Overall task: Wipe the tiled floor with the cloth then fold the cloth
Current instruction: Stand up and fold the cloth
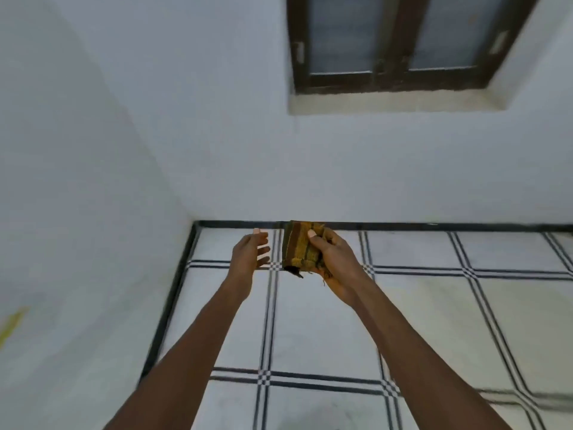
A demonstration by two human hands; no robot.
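Observation:
A small yellow-brown striped cloth [299,248] is folded into a compact wad and held up in the air above the floor. My right hand [336,262] grips it, thumb on its front face and fingers behind. My left hand [249,254] hovers just to the cloth's left, fingers spread, a small gap away and not touching it. Below both hands lies the white tiled floor [325,321] with dark double lines.
White walls meet in a corner at the left [192,218], edged by a dark skirting strip [403,226]. A dark-framed window [400,45] sits high in the far wall. A yellow mark [12,324] shows on the left wall.

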